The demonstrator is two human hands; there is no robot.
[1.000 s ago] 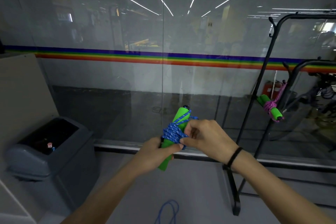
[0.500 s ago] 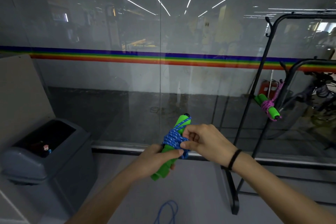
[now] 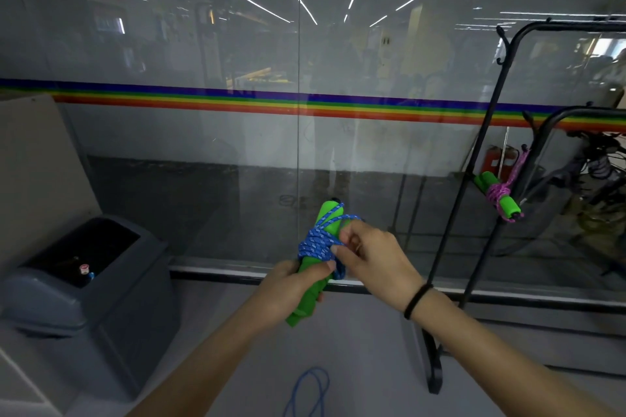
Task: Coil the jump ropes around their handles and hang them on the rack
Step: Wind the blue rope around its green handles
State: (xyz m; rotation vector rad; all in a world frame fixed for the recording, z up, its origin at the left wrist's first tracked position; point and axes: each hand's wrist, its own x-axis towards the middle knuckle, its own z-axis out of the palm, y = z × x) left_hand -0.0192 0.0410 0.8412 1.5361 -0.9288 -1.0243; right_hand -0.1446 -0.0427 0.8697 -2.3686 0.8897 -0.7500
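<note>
A long glass wall (image 3: 203, 152) with a rainbow stripe (image 3: 237, 101) across it fills the space ahead. A grey bin (image 3: 111, 315) stands on the floor to the left, its dark mouth open at the top. On the right is the black rack (image 3: 475, 145), its foot resting on the floor by the glass.

The person's arms reach out in front, and both hands meet on one jump rope, held in the air well to the left of the rack. The left hand (image 3: 288, 291) is closed firmly round the lower half of the green handles (image 3: 327, 218), thumb laid across the front of them. The handles tilt up and slightly to the right. The right hand (image 3: 372, 257) has its fingers curled in, pinching the blue rope (image 3: 315, 245) right where it is wound in a thick bundle around the middle of the handles. A few strands run on toward the top end.

A second jump rope (image 3: 498, 195), green-handled and bound in pink cord, hangs from the rack's lower bar. A loose loop (image 3: 314, 369) of blue rope hangs below the hands. A black band (image 3: 416, 301) circles the right wrist.
</note>
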